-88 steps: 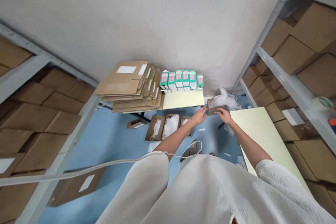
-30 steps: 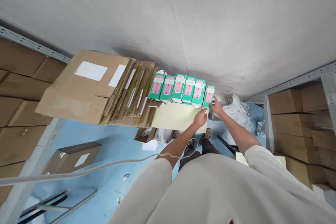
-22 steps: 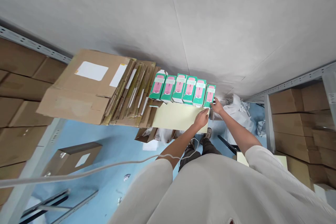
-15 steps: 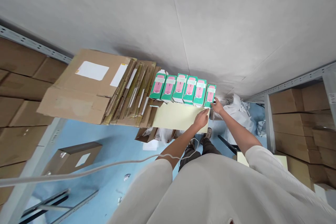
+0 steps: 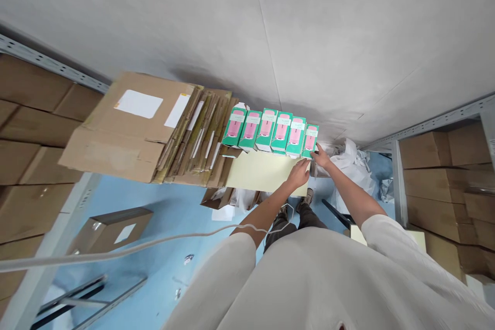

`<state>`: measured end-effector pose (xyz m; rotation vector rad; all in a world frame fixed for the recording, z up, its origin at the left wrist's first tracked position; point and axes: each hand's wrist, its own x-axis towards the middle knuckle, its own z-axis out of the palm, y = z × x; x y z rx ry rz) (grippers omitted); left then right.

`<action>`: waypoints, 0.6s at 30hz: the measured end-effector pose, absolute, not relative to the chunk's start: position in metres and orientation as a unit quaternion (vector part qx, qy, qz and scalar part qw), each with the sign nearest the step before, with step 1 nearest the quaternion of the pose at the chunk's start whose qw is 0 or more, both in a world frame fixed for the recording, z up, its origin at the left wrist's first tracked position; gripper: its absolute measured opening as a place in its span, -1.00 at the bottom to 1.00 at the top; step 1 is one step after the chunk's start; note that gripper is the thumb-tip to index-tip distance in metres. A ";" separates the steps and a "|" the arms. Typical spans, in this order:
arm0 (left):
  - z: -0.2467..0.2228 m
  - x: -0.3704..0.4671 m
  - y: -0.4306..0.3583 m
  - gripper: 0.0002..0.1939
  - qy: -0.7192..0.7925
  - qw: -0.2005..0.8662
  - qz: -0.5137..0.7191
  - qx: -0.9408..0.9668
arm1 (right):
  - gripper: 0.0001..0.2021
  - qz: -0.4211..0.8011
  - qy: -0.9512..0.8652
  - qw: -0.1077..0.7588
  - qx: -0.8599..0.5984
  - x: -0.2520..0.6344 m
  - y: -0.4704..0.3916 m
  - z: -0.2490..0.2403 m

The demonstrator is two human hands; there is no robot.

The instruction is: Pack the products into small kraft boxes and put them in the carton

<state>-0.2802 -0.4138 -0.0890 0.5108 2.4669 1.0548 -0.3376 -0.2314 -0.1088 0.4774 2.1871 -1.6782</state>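
Several green-and-pink printed boxes stand in a row along the far side of a pale yellow board [image 5: 257, 170]. At the row's right end is the rightmost box [image 5: 310, 140], set slightly apart and lower than its neighbour [image 5: 296, 135]. My right hand [image 5: 322, 157] grips this end box at its lower right corner, with the fingers curled against it. My left hand [image 5: 298, 174] rests over the board's right part, just below the same box. Its fingers are stretched out towards the box's near edge and hold nothing I can see. Whether their tips touch the box is unclear.
Flattened cardboard cartons [image 5: 131, 129] lean in a stack left of the boxes. White crumpled wrapping [image 5: 350, 170] lies at the right. Shelves of brown cartons [image 5: 433, 180] flank both sides. A white cable [image 5: 166, 240] crosses in front of me. A grey wall [image 5: 328, 36] rises behind.
The whole view shifts slightly to the right. My left fingers look a little more extended near the end box; my right hand stays at its corner. The row keeps its arrangement.
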 end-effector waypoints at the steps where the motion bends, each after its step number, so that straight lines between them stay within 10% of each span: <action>1: -0.089 -0.282 -0.414 -0.39 0.881 0.204 0.384 0.187 | -0.23 -0.602 0.758 0.180 0.174 -0.337 -0.233 -0.109; 18: -0.063 -0.272 -0.421 -0.36 0.876 0.194 0.365 0.249 | -0.31 -0.608 0.704 0.141 0.340 -0.307 -0.229 -0.087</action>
